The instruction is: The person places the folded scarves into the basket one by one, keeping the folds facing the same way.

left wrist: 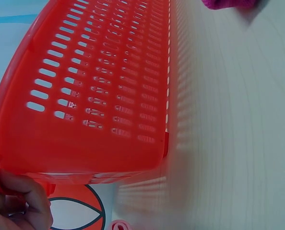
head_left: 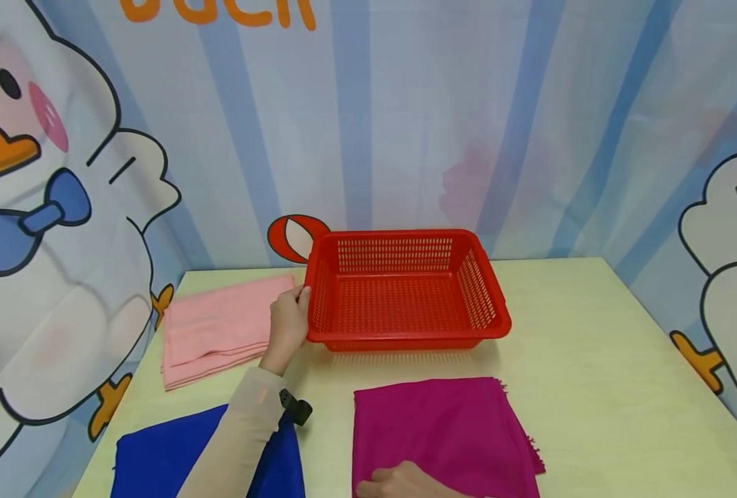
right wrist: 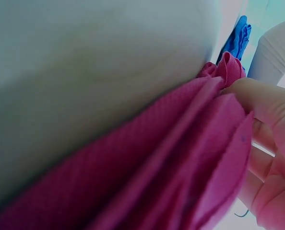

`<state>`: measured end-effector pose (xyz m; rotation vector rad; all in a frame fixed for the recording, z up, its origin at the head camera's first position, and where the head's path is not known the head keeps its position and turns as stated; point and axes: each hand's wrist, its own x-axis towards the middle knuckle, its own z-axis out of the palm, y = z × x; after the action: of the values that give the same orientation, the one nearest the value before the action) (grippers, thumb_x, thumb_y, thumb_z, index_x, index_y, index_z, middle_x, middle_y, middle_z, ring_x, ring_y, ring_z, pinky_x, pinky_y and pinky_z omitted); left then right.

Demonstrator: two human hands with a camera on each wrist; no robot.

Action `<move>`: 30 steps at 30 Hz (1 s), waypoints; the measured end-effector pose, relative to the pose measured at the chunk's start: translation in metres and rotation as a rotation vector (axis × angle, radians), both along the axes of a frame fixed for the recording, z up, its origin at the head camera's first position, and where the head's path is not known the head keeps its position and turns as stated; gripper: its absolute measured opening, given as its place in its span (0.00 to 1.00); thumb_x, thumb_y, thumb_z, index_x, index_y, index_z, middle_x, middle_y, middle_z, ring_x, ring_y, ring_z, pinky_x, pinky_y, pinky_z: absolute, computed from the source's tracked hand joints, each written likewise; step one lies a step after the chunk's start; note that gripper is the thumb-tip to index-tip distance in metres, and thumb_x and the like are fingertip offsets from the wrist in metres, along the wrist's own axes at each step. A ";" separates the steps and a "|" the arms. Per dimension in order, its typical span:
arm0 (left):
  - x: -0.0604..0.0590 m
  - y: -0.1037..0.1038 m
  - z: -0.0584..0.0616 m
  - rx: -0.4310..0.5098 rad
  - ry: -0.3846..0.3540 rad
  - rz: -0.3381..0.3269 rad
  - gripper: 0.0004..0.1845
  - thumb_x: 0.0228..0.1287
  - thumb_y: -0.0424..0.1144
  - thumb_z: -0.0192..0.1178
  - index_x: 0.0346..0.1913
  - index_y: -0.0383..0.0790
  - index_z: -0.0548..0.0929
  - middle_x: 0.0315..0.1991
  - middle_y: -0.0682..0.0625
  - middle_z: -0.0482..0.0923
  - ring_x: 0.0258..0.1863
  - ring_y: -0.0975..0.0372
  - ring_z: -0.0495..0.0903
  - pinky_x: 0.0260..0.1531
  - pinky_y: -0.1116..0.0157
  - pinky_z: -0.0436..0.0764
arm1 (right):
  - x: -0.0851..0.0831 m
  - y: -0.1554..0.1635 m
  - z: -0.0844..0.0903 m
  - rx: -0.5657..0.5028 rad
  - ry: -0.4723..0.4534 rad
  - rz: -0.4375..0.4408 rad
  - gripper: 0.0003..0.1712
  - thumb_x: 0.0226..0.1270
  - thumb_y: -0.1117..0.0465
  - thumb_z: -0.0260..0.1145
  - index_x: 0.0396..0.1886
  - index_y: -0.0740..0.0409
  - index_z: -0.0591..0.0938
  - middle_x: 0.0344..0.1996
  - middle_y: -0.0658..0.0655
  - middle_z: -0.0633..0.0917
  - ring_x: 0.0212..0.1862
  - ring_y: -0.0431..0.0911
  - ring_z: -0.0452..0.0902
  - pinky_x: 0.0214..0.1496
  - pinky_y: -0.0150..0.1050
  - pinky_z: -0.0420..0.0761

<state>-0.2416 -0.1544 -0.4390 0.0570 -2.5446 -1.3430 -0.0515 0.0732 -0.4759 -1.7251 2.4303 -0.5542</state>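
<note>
A folded pink cloth (head_left: pixel 219 328) lies at the far left of the table (head_left: pixel 592 360), with a blue cloth (head_left: pixel 157 456) nearer the person. The left hand (head_left: pixel 289 325) reaches past both and grips the left rim of the red basket (head_left: pixel 406 290), fingers curled round its edge; the basket stands upright at the table's middle. To the right and nearer, the right hand (head_left: pixel 406 483) pinches the near edge of the magenta cloth (head_left: pixel 443 429), its folds bunched between the fingers (right wrist: pixel 257 96).
</note>
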 end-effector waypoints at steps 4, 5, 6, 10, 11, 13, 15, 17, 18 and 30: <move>0.000 0.000 0.000 0.003 -0.010 0.003 0.20 0.80 0.40 0.48 0.56 0.27 0.82 0.35 0.37 0.84 0.31 0.53 0.83 0.27 0.63 0.81 | 0.000 -0.001 -0.001 -0.005 -0.002 -0.005 0.08 0.72 0.53 0.63 0.36 0.49 0.84 0.24 0.39 0.78 0.25 0.22 0.61 0.24 0.13 0.62; 0.000 0.001 0.000 0.005 -0.013 0.003 0.20 0.80 0.40 0.48 0.57 0.27 0.81 0.35 0.37 0.84 0.31 0.53 0.83 0.27 0.63 0.81 | 0.000 -0.001 -0.002 -0.011 0.008 -0.002 0.07 0.72 0.53 0.63 0.36 0.49 0.84 0.24 0.39 0.78 0.25 0.22 0.60 0.24 0.13 0.62; 0.000 0.000 0.000 0.003 -0.012 0.004 0.20 0.80 0.40 0.48 0.57 0.27 0.81 0.36 0.37 0.84 0.31 0.53 0.83 0.28 0.62 0.82 | 0.000 -0.002 -0.003 -0.022 0.027 0.002 0.07 0.71 0.54 0.63 0.35 0.49 0.84 0.24 0.39 0.78 0.25 0.22 0.60 0.23 0.13 0.62; 0.000 -0.001 0.000 0.000 -0.002 0.006 0.20 0.80 0.40 0.48 0.56 0.27 0.82 0.34 0.37 0.84 0.30 0.54 0.82 0.27 0.63 0.81 | 0.000 -0.002 -0.003 -0.036 0.090 0.020 0.05 0.69 0.55 0.64 0.36 0.49 0.84 0.26 0.40 0.79 0.25 0.23 0.61 0.23 0.14 0.61; -0.001 -0.001 -0.001 0.000 -0.001 0.006 0.19 0.80 0.40 0.48 0.56 0.27 0.82 0.34 0.38 0.84 0.29 0.54 0.82 0.26 0.63 0.80 | 0.000 -0.003 -0.003 -0.034 0.100 0.027 0.05 0.69 0.55 0.65 0.37 0.48 0.85 0.26 0.40 0.79 0.25 0.23 0.62 0.24 0.13 0.61; 0.000 -0.001 -0.001 0.000 0.001 0.006 0.19 0.80 0.40 0.48 0.55 0.27 0.83 0.33 0.38 0.83 0.29 0.54 0.81 0.25 0.64 0.79 | 0.001 -0.004 -0.002 -0.016 0.089 0.034 0.06 0.70 0.54 0.64 0.39 0.48 0.85 0.28 0.40 0.81 0.26 0.23 0.63 0.25 0.13 0.62; 0.000 0.000 -0.001 -0.001 0.002 0.007 0.19 0.80 0.40 0.48 0.55 0.28 0.83 0.33 0.38 0.83 0.29 0.54 0.81 0.25 0.64 0.79 | 0.001 -0.005 -0.002 -0.010 0.089 0.040 0.07 0.70 0.54 0.64 0.40 0.49 0.86 0.29 0.41 0.81 0.26 0.23 0.64 0.26 0.13 0.62; 0.000 0.000 -0.001 -0.002 0.005 0.008 0.19 0.80 0.40 0.49 0.55 0.28 0.83 0.34 0.38 0.84 0.29 0.54 0.82 0.25 0.64 0.80 | 0.002 -0.007 -0.002 -0.010 0.083 0.039 0.08 0.71 0.53 0.64 0.41 0.49 0.86 0.28 0.41 0.81 0.25 0.22 0.63 0.26 0.12 0.62; 0.000 0.000 -0.001 -0.002 0.006 0.009 0.19 0.80 0.40 0.49 0.55 0.28 0.83 0.34 0.38 0.84 0.29 0.54 0.82 0.26 0.64 0.80 | 0.002 -0.007 -0.003 -0.019 0.085 0.034 0.08 0.71 0.53 0.64 0.41 0.49 0.86 0.27 0.41 0.81 0.25 0.22 0.62 0.25 0.12 0.62; 0.002 0.000 -0.003 0.005 0.014 0.005 0.19 0.80 0.39 0.49 0.55 0.27 0.82 0.34 0.37 0.84 0.30 0.53 0.82 0.27 0.62 0.80 | 0.010 -0.013 -0.013 -0.203 0.121 -0.010 0.09 0.64 0.61 0.68 0.24 0.51 0.81 0.14 0.42 0.64 0.18 0.24 0.47 0.19 0.12 0.54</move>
<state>-0.2401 -0.1544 -0.4416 0.0551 -2.5281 -1.3426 -0.0418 0.0603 -0.4891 -1.8752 2.5436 -0.7422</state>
